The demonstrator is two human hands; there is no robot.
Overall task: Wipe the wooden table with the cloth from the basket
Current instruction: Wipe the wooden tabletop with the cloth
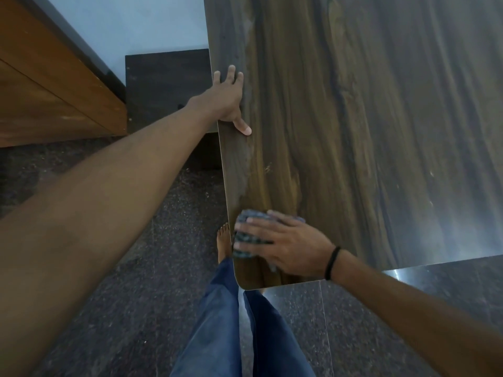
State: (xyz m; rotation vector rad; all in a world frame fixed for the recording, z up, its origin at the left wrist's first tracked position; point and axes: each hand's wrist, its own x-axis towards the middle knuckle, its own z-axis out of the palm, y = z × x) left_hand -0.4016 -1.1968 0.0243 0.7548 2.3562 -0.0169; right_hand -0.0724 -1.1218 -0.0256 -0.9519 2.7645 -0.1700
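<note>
Table (353, 131) there, dark wood grain, smooth, with a soft sheen that turns to pale glare at the near right. The cloth (246, 240) on it is grey-blue woven stuff, soft and crumpled. Below, the floor (141, 308) is speckled dark stone, polished. Cabinet (40, 91) at left, warm brown wood, satin. Jeans (217, 322) blue denim, matt; a black matt band (332, 262) at the wrist.

Dark brown grained panel (166, 88). Just beside its left edge stands an orange-brown wooden cabinet (54, 85) with a dark upper border. A pale blue wall (122, 25) rises above the panel. Below it lies a dark speckled stone floor (122, 268), with a thin joint line far to the lower right.
</note>
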